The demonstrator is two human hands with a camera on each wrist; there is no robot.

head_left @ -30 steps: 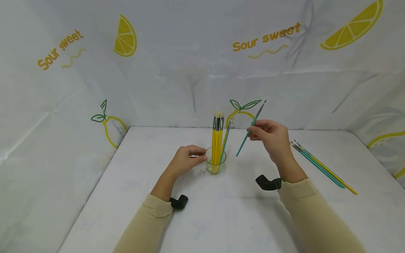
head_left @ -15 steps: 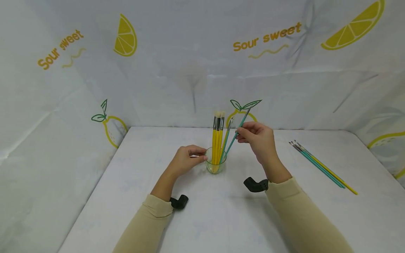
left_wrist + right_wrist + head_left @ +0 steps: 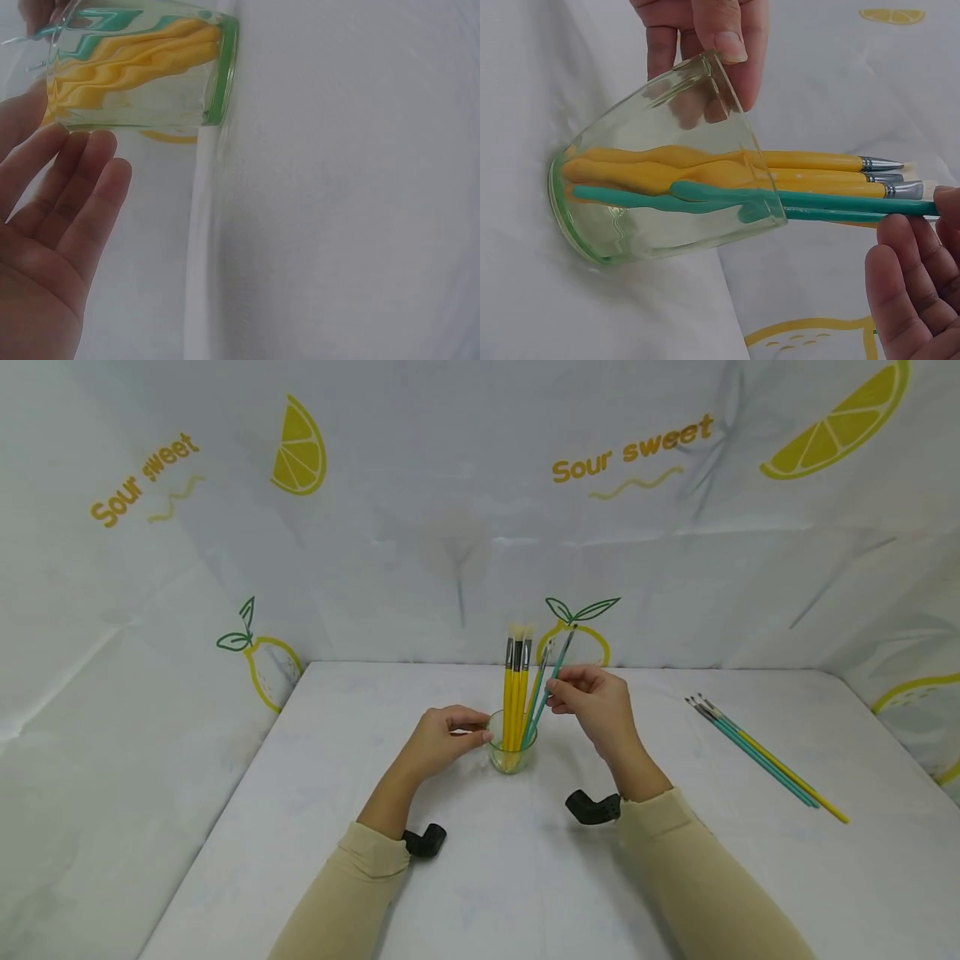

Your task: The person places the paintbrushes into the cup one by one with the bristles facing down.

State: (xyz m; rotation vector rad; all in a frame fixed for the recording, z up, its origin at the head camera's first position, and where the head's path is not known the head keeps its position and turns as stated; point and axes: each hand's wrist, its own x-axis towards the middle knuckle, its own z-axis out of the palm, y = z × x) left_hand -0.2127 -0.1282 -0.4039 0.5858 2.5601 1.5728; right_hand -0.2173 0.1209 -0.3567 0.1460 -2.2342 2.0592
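Note:
A clear glass cup stands upright on the table, holding several yellow-handled paintbrushes and a teal paintbrush, bristles up. My left hand grips the cup's left side at the rim; its thumb lies at the rim in the right wrist view. Between thumb and fingertips, my right hand pinches another teal paintbrush, bristles up and tilted right. The handle of that paintbrush reaches over the rim, with its lower end showing partway down inside the cup.
Several loose paintbrushes, teal and yellow, lie side by side on the white table at the right. Behind the table hangs a white cloth printed with lemons. Each wrist wears a black camera mount.
My right hand has moved left and down, bringing the teal paintbrush from beside the cup to inside its rim. My left hand and the cup have stayed in place.

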